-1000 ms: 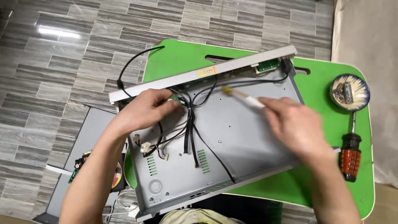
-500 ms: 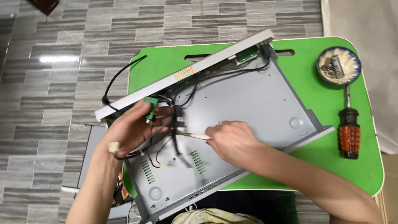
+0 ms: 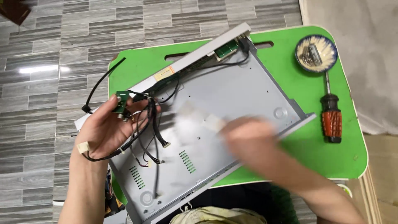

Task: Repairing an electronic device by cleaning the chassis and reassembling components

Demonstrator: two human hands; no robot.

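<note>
Left hand (image 3: 105, 130) at 9 o'clock, fingers curled around a small green circuit board (image 3: 120, 103) and a bundle of black wires (image 3: 147, 124) that trail off it onto the gray metal case (image 3: 232, 95). Right hand (image 3: 251, 143) blurred over the case centre, toward 4 o'clock; cannot tell how it is set or what it holds. Case lies open on a green table (image 3: 344, 161). At 2 o'clock a bowl (image 3: 316, 53) of small parts, a red-handled screwdriver (image 3: 330, 118) just below it.

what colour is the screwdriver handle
Orange-red with black ends, on the screwdriver lying on the green table; head view.
</note>
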